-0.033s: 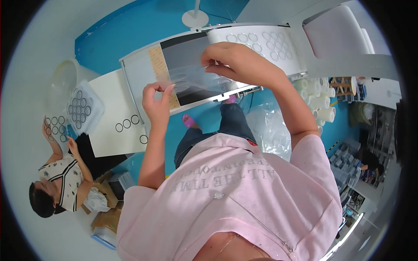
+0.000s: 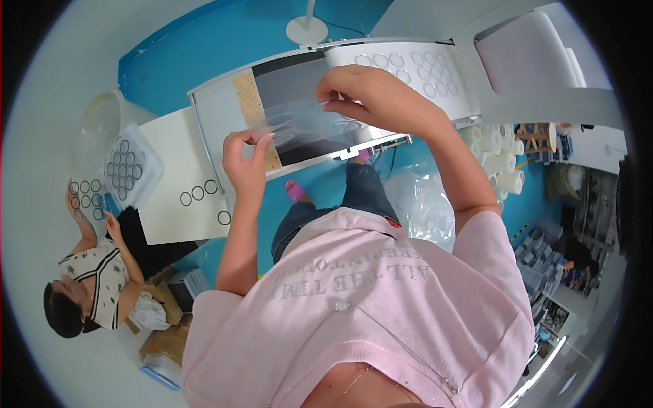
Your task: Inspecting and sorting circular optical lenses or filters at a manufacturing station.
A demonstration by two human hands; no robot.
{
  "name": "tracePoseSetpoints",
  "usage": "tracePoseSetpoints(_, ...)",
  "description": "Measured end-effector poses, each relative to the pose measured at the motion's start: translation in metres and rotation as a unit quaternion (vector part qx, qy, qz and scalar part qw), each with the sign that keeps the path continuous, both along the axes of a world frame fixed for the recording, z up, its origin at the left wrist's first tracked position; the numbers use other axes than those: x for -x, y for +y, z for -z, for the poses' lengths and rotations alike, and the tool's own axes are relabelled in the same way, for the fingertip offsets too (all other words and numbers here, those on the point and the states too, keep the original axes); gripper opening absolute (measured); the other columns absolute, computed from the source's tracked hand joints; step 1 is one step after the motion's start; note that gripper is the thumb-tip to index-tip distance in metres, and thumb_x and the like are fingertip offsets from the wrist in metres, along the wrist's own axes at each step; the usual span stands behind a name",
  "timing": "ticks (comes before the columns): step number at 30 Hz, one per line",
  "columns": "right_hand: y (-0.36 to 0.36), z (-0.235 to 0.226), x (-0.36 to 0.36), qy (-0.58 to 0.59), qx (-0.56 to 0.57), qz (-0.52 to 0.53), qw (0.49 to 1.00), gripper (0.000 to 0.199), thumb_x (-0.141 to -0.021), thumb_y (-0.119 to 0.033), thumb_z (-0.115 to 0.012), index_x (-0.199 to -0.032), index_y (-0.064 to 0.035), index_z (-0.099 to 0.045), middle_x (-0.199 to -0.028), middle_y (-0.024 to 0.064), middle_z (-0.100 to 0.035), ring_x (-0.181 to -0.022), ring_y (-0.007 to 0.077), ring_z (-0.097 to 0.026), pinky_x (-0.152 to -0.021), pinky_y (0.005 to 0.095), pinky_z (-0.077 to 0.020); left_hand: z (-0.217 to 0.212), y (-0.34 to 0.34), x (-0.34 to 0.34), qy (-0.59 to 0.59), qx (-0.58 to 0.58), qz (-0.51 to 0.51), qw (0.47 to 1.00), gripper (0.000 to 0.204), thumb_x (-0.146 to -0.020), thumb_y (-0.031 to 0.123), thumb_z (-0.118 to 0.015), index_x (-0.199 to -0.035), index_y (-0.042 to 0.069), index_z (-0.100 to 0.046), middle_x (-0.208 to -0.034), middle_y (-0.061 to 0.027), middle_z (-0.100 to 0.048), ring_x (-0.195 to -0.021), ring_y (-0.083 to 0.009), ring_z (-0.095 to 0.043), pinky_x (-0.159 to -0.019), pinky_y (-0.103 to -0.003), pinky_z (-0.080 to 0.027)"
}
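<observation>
A clear film sheet with faint round outlines is stretched between my two hands, above the dark section of a long white-framed machine bed. My left hand pinches the sheet's left edge between thumb and fingers. Bent over the sheet's other side, my right hand has its thumb and fingertips drawn together on the film. Glare and see-through film make the sheet's exact edges hard to trace. A yellowish patterned strip lies on the bed beyond my left hand.
On the right, a white web carries several ring outlines. A co-worker at the left holds a clear sheet of black rings beside a white table and a tray of rings. White rolls stand at the right.
</observation>
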State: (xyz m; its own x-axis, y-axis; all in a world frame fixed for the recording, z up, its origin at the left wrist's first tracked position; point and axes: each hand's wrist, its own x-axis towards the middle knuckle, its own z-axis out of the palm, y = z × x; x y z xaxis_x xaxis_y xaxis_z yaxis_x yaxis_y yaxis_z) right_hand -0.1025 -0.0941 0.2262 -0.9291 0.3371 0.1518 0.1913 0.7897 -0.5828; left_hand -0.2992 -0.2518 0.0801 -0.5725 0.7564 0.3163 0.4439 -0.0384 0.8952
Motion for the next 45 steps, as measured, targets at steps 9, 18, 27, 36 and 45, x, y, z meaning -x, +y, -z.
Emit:
tracePoseSetpoints(9,0.005,0.018,-0.025,-0.021,0.122,0.048,0.991,0.011,-0.084,-0.007,-0.067,-0.092,-0.0034,-0.061,-0.08,0.0063,-0.06,-0.07,0.0169,-0.057,-0.065,0.0289,-0.0465,-0.029,-0.016,-0.022,0.12,-0.012,-0.015,0.993,0.019,-0.072,0.003,-0.076,-0.078,0.001,-0.058,-0.076,-0.0074,-0.056,-0.073,-0.0225,-0.054,-0.069,-0.031,-0.043)
tracePoseSetpoints(18,0.0,0.069,-0.057,-0.044,0.313,0.109,0.942,0.015,-0.082,-0.008,-0.068,-0.095,-0.0048,-0.062,-0.086,0.0034,-0.06,-0.078,0.0137,-0.057,-0.07,0.0265,-0.046,-0.052,-0.015,-0.04,0.2,-0.009,0.033,0.979,0.019,-0.07,0.001,-0.076,-0.078,0.003,-0.058,-0.075,-0.0065,-0.056,-0.075,-0.0253,-0.053,-0.068,-0.035,-0.042)
tracePoseSetpoints(27,0.013,0.16,-0.099,0.071,0.371,0.196,0.905,0.039,-0.072,-0.004,-0.074,-0.109,-0.0061,-0.062,-0.108,0.0016,-0.059,-0.1,0.014,-0.055,-0.089,0.0286,-0.0436,-0.07,0.011,-0.053,0.094,-0.034,0.063,0.993,0.02,-0.068,0.0,-0.077,-0.078,0.006,-0.06,-0.077,-0.0049,-0.056,-0.076,-0.0228,-0.053,-0.07,-0.034,-0.042)
tracePoseSetpoints(36,0.026,0.209,-0.067,0.128,0.391,0.219,0.885,0.054,-0.079,0.004,-0.064,-0.128,-0.0063,-0.044,-0.112,0.0064,-0.055,-0.096,0.0172,-0.058,-0.084,0.0307,-0.0513,-0.066,-0.001,-0.04,0.102,-0.049,-0.01,0.993,0.014,-0.072,0.009,-0.076,-0.077,0.011,-0.062,-0.083,-0.0051,-0.06,-0.083,-0.0268,-0.055,-0.08,-0.038,-0.042)
tracePoseSetpoints(45,0.017,0.168,0.057,0.08,0.224,-0.067,0.969,0.027,-0.095,-0.023,-0.058,-0.089,0.0035,-0.059,-0.09,0.0027,-0.053,-0.079,0.0114,-0.046,-0.065,0.0261,-0.0377,-0.08,-0.089,-0.039,0.188,-0.137,-0.284,0.93,0.023,-0.072,0.023,-0.076,-0.071,0.014,-0.056,-0.074,-0.0003,-0.055,-0.078,-0.0223,-0.055,-0.075,-0.039,-0.038)
